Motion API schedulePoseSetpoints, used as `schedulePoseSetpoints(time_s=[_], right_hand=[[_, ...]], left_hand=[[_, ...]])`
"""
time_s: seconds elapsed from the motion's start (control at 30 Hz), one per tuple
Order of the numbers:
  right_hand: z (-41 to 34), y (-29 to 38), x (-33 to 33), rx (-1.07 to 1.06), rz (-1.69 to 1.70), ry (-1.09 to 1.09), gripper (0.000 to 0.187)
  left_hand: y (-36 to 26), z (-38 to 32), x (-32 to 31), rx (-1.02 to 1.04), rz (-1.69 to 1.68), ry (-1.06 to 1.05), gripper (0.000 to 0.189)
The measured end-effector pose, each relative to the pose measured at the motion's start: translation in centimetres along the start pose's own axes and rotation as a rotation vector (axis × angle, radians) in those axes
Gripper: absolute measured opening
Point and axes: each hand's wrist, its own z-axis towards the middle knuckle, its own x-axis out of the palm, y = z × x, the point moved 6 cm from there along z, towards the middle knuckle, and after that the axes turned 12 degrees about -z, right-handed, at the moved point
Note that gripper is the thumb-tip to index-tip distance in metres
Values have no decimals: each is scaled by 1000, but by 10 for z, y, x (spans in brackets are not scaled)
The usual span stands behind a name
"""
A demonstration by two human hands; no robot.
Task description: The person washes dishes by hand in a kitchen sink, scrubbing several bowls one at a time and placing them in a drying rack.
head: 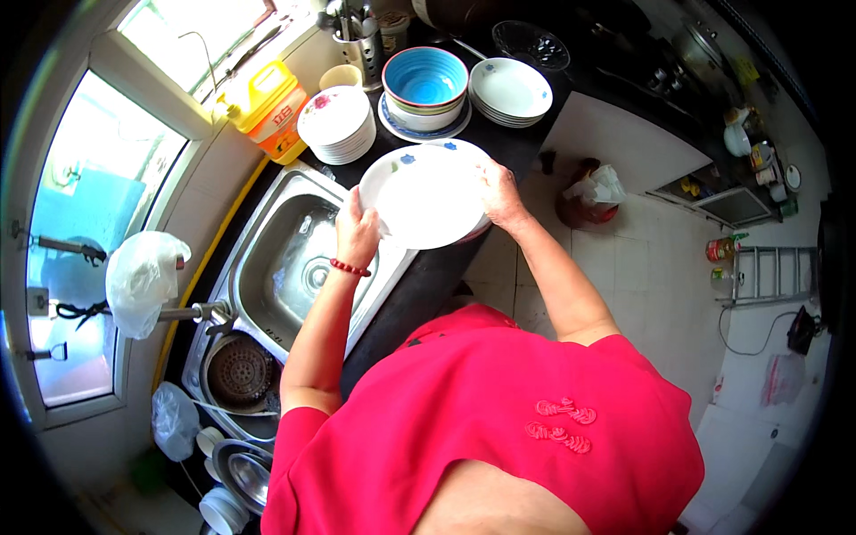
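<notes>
Both my hands grip white plates [428, 194] with blue flower decoration, at least two of them overlapping. My left hand [358, 231], with a red bead bracelet at the wrist, holds the left rim with its thumb on top. On the opposite rim is my right hand [498, 194]. The plates are in front of me, beside the stainless steel sink [287, 267]. Just beyond them stand a stack of small floral plates [338, 127], a blue bowl [425, 77] nested on other dishes, and a stack of white shallow dishes [511, 90].
A yellow detergent jug [267, 110] stands by the window, near a perforated metal cutlery holder [361, 57]. The faucet [200, 312] reaches over the sink's left side. A metal strainer [241, 371] sits in the smaller basin. A glass bowl [531, 45] rests farther back; a bagged bin [592, 194] is on the floor.
</notes>
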Motion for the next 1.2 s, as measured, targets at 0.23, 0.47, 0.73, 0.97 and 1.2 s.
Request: schedulePoseSetpoints(time_s=[0.23,0.47,0.73,0.97,1.2], right_hand=[[10,-37,-10,47,-131,-39,23],[4,-56,-8,57,-344,5,21],[3,-61,-6,110,-526,122,23],[12,-67,-18,150,-290,75,21],[57,-160,-38,783,336,-150,35]], left_hand=[[-5,35,45,-70,413,148,44],[5,36,63,-146,615,243,45],[4,38,67,-149,669,289,40],[-18,49,65,-39,920,324,18],[-77,62,111,284,608,156,8]])
